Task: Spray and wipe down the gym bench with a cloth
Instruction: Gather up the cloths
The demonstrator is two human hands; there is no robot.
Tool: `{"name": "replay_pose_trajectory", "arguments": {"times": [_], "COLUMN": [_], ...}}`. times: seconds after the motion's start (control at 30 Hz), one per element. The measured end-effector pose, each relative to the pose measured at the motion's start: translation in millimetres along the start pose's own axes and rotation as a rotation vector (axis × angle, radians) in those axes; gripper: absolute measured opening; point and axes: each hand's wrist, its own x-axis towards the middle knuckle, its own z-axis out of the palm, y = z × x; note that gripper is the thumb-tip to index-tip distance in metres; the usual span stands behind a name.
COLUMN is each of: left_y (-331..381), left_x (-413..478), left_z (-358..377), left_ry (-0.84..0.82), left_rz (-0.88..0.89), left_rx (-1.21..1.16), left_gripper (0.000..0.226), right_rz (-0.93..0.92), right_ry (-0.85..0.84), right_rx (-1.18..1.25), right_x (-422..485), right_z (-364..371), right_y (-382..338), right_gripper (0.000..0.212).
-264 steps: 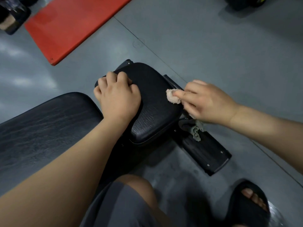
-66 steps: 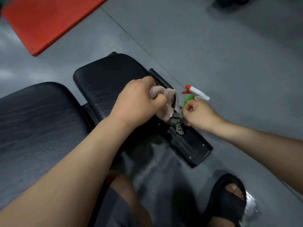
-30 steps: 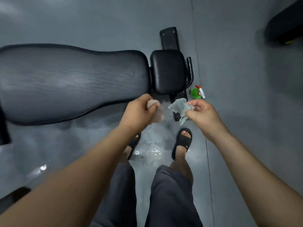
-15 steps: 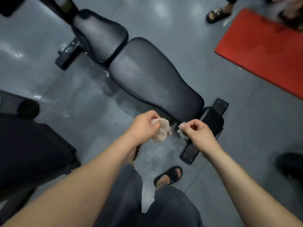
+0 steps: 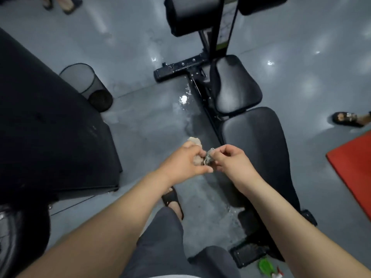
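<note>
The black padded gym bench runs from the lower right up to its seat pad and roller pads at the top. My left hand is closed on a crumpled pinkish cloth. My right hand pinches a small grey cloth right beside it. Both hands meet above the wet floor just left of the bench. The green spray bottle lies on the floor at the bottom right, by the bench's foot.
A mesh waste bin stands at the left beside a large black machine. A red mat lies at the right edge. Other people's sandalled feet are at the right and top left. My own sandalled foot stands below my hands.
I have stood up from the bench's end and turned, so the bench now lies to my right. My right hand took the grey cloth; both hands have come together.
</note>
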Motion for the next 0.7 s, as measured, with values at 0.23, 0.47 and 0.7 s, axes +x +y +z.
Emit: {"name": "replay_pose_trajectory", "arguments": {"times": [0.23,0.47,0.7], "left_y": [-38,-52,-95], "left_x": [42,93,160], "left_z": [-135,-240,-339], "left_ry": [0.207,0.395,0.435], "left_rz": [0.088,-0.167,-0.317], "left_rx": [-0.017,-0.243,-0.294], "left_gripper": [0.011,0.020,0.015], "right_rz": [-0.089,-0.170,-0.300], "right_ry": [-0.057,-0.179,-0.425], "right_rx": [-0.081,-0.233,-0.504], "right_x": [79,153,284], "right_z": [86,144,196], "right_y": [-119,-214,-299], "right_gripper": [0.008,0.020,0.010]}}
